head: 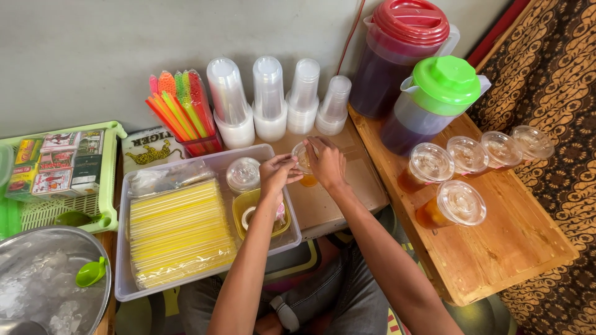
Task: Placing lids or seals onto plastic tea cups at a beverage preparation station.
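Both of my hands meet over a clear plastic cup of amber drink (307, 180) standing on a brown cardboard surface (347, 186). My left hand (277, 174) pinches the clear lid (302, 155) at its left edge. From the right, my right hand (327, 162) presses down on the same lid, its fingers curled over the rim. Most of the cup is hidden under the hands.
Several lidded amber cups (451, 205) stand on the wooden board (496, 248) at right, behind them a green-lidded pitcher (434, 99) and a red-lidded pitcher (400, 53). A clear bin (205, 273) holds yellow straws (177, 232). Cup stacks (270, 99) line the wall; an ice bowl (46, 285) sits bottom left.
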